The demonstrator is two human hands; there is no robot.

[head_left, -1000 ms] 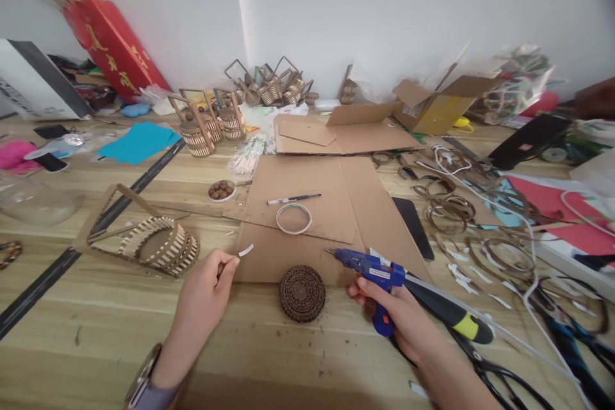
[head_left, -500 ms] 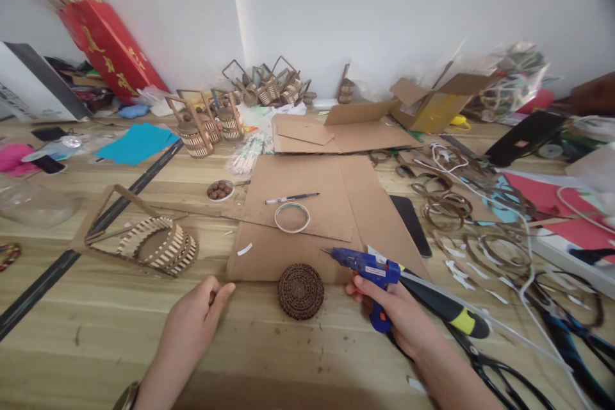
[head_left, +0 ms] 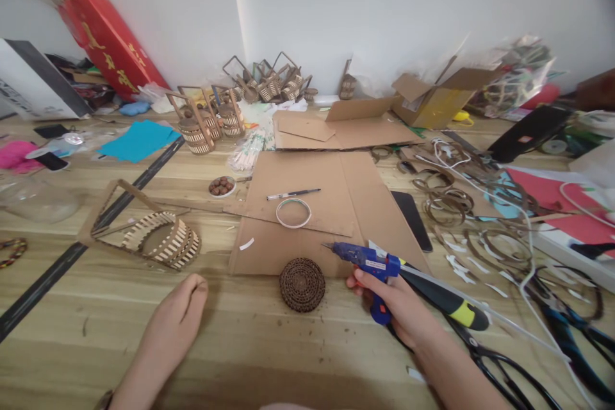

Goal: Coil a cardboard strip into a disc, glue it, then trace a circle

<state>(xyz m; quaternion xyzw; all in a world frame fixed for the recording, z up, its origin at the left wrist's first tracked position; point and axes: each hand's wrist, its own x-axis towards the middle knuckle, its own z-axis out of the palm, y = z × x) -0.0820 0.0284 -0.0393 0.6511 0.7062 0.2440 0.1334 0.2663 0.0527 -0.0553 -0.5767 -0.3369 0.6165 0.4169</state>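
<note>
My right hand (head_left: 401, 311) is closed around the handle of a blue glue gun (head_left: 368, 267), whose nozzle points left over the brown cardboard sheet (head_left: 307, 205). A round coiled brown disc (head_left: 302, 284) lies on the wooden table between my hands. My left hand (head_left: 175, 323) rests on the table left of the disc with its fingers curled loosely; I cannot see anything in it. A small white strip (head_left: 246, 244) lies on the cardboard above it. A slatted cardboard basket (head_left: 161, 240) stands tilted to the left.
A white ring (head_left: 293, 213) and a pen (head_left: 293, 193) lie on the cardboard. A black-and-yellow tool (head_left: 444, 304), scissors (head_left: 504, 375), a white cable and several cardboard rings (head_left: 449, 205) crowd the right side. Small baskets (head_left: 206, 125), a dish of beads (head_left: 221, 186) and an open box (head_left: 439, 102) stand farther back.
My left hand let go of the small white strip, which now lies on the cardboard, and drew back toward me along the table. The glue gun stayed almost in place.
</note>
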